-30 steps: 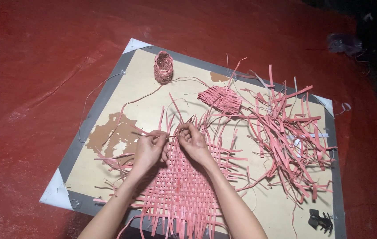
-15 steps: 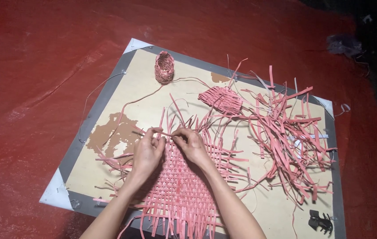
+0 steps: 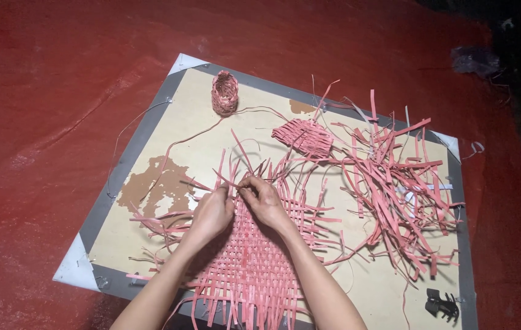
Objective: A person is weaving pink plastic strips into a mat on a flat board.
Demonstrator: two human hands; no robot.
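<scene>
Both hands have drawn together since a second ago, left hand (image 3: 211, 214) and right hand (image 3: 264, 201) pinching pink strips (image 3: 236, 183) above the woven mat (image 3: 248, 269), where a hard tug could kink them.

small woven cup (image 3: 225, 93) | black clip (image 3: 442, 304) | loose strip pile (image 3: 395, 183) | red tarp (image 3: 40, 91)
</scene>
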